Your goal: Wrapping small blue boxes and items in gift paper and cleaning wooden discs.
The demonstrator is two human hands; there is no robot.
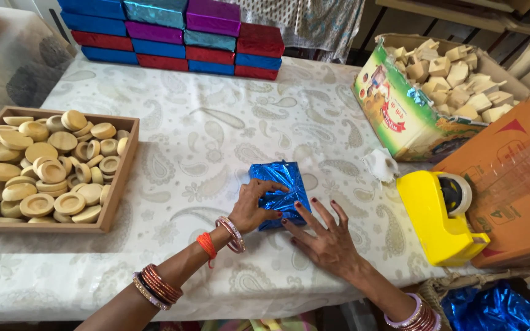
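While both hands work at the middle of the table, a small parcel wrapped in shiny blue foil (279, 191) lies on the white paisley tablecloth (203, 141), near the front edge. The left hand (251, 207) rests on the parcel's near left side, its fingers curled over the foil and pressing it down rather than lifting it. The right hand (325, 238) lies flat with fingers spread, palm on the cloth, and its fingertips touch the parcel's lower right edge; it grasps nothing. Both wrists wear stacks of bangles, and an orange thread circles the left forearm.

To the left, a shallow wooden tray (115, 184) holds a heap of round pale wooden pieces (44, 165), some with a hollowed centre. At the back of the table stands a stack of foil-wrapped boxes (179, 34) in blue, purple, red and teal. On the right sits a printed cardboard carton (400, 110) filled with pale wooden blocks (455, 76). In front of it, a yellow tape dispenser (438, 214) with a roll of clear tape stands beside an orange carton (510, 184). A small white crumpled scrap (380, 164) lies between the parcel and the printed carton. More blue foil (492, 309) shows below the table edge at lower right.
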